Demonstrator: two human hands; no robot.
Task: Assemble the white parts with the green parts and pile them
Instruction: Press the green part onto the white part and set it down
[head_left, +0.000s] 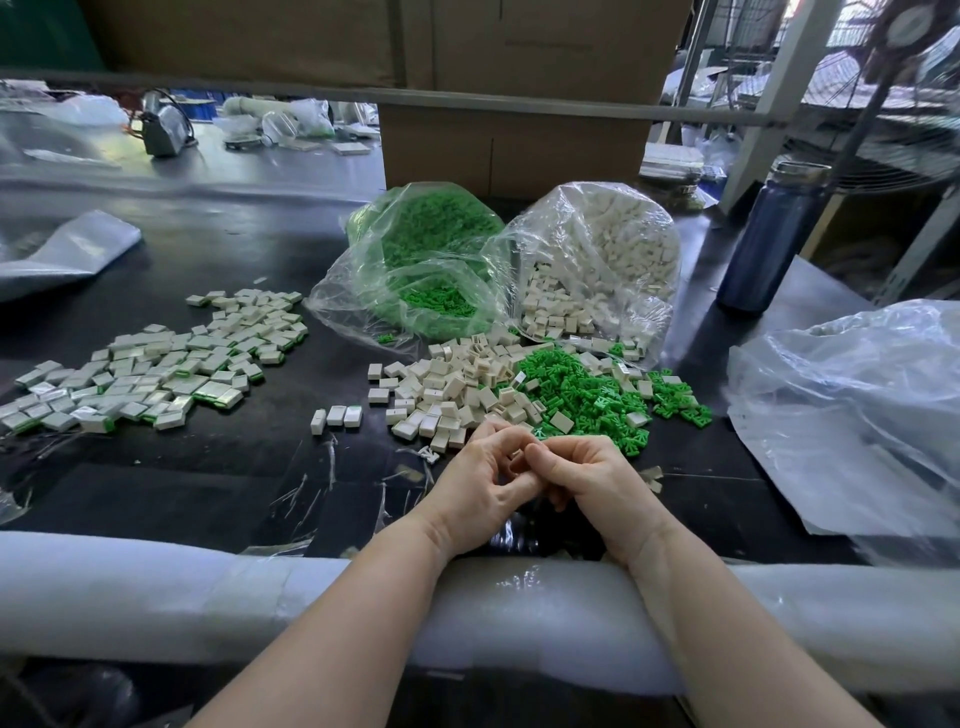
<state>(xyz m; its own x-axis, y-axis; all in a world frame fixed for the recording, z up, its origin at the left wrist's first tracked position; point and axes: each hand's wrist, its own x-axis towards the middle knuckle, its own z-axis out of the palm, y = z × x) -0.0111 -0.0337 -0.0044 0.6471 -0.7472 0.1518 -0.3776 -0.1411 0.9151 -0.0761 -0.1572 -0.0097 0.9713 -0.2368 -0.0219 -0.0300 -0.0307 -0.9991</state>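
The left hand (480, 480) and right hand (582, 475) meet fingertip to fingertip near the front edge of the bench (234, 467), fingers curled together around something too hidden to name; whether either hand truly pinches a part I cannot tell. Just beyond the fingertips lies one loose heap of white parts (447, 384), touching one loose heap of green parts (597, 395) to its right, too many to count. Three white pieces (336, 417) stand in a short row just left of the white heap. Behind the heaps sit two open clear bags: one bag of green parts (415, 254), one bag of white parts (597, 260). Toward the left edge spreads one wide pile of assembled pieces (156, 364). One dark bottle (769, 239) stands near the right rear.
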